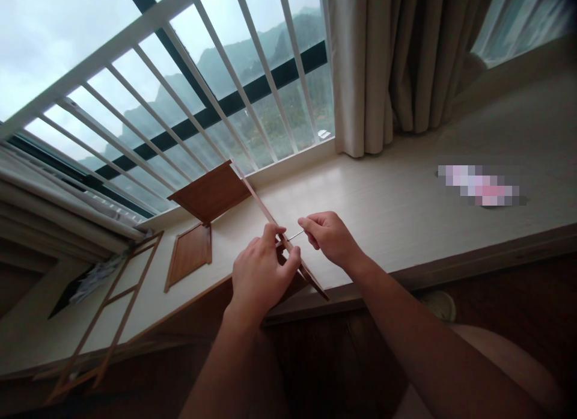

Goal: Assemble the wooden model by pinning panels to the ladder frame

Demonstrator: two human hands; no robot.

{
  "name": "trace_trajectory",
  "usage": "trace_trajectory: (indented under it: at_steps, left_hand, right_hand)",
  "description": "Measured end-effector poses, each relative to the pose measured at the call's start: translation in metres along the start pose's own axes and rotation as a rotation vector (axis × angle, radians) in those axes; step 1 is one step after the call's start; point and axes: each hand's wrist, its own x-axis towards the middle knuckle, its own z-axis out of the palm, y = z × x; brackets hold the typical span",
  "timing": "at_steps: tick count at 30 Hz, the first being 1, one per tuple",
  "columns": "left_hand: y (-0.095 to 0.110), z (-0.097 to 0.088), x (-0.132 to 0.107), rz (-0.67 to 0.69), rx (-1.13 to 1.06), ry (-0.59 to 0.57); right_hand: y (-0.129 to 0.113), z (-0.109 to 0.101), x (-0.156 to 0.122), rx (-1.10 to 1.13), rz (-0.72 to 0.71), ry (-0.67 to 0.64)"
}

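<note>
My left hand (261, 272) is closed round a narrow wooden side piece (259, 202), thumb and fingers on either side of its edge. That piece stands tilted on the pale sill and joins a brown wooden panel (214, 193) at its far end. From the right, my right hand (328, 234) pinches a thin metal rod (296, 234) between thumb and forefinger. The rod's tip meets the wood beside my left fingers; the end inside my right hand is hidden. Below my left hand, another brown board (198, 311) runs along the sill's front.
A smaller wooden panel (189, 256) and a ladder-like wooden frame (121, 299) lie to the left. White railing bars (241, 88) and a beige curtain (360, 70) stand behind. A blurred pink-and-white item (480, 184) lies on the pale sill (396, 196) at the right.
</note>
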Motion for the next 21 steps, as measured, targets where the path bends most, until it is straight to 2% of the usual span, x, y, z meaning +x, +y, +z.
trace_trajectory:
  at_steps: [5, 9, 13, 21]
  left_hand:
    - [-0.001, 0.0, 0.0, 0.002, -0.013, 0.003]
    - [0.0, 0.0, 0.0, 0.001, -0.012, -0.005]
    - [0.0, 0.0, 0.0, -0.005, -0.007, -0.004]
    - [-0.001, 0.001, 0.0, -0.005, -0.003, -0.004]
  right_hand:
    - [-0.001, -0.01, 0.001, -0.011, -0.04, 0.067]
    - [0.004, -0.019, 0.003, -0.008, -0.169, -0.009]
    - [0.011, -0.019, 0.004, -0.092, -0.257, -0.08]
    - [0.014, -0.015, 0.004, -0.075, -0.329, -0.077]
